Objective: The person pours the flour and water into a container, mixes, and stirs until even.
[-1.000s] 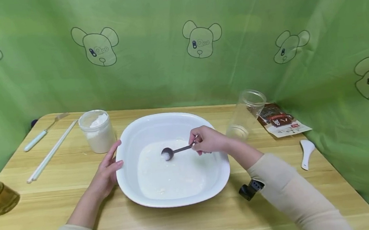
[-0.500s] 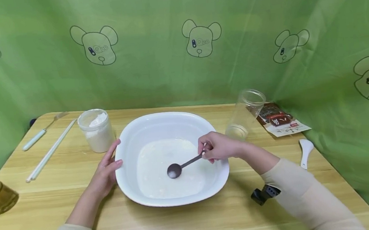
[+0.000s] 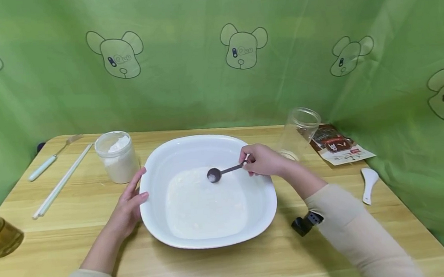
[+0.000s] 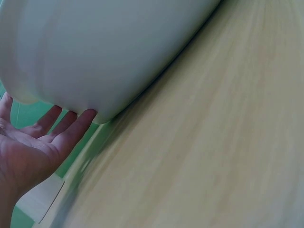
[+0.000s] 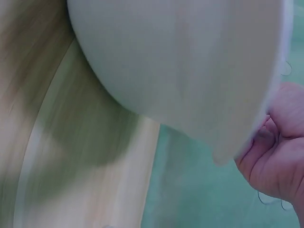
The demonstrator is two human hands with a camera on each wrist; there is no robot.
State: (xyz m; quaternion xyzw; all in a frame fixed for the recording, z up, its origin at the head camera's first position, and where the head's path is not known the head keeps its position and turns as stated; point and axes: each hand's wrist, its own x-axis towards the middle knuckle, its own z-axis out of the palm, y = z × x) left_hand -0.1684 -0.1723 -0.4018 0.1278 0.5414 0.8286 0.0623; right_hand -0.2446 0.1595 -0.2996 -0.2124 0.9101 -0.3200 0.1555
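A white basin (image 3: 266, 205) with pale, cloudy liquid in it stands mid-table in the head view. My right hand (image 3: 263, 160) pinches the handle end of a dark measuring spoon (image 3: 214, 175) over the basin's right side. White powder shows in the spoon's round bowl, above the liquid. My left hand (image 3: 129, 207) touches the basin's left side, its fingers fairly straight. In the left wrist view, the left fingertips (image 4: 88, 115) meet the basin's outer wall (image 4: 104, 52). The right wrist view has the curled right hand (image 5: 278, 142) behind the rim, with the spoon hidden.
Left of the basin are a jar of white powder (image 3: 121, 166), white chopsticks (image 3: 63, 180), a blue-handled fork (image 3: 43, 167) and a bottle of amber liquid (image 3: 0, 238). To the right are a clear jar (image 3: 299, 133), a brown-and-white packet (image 3: 337, 145) and a white spoon (image 3: 368, 184).
My right hand has moved the spoon toward the near side of the basin, then back away and slightly right. Less powder shows in the spoon. The left hand stays on the basin.
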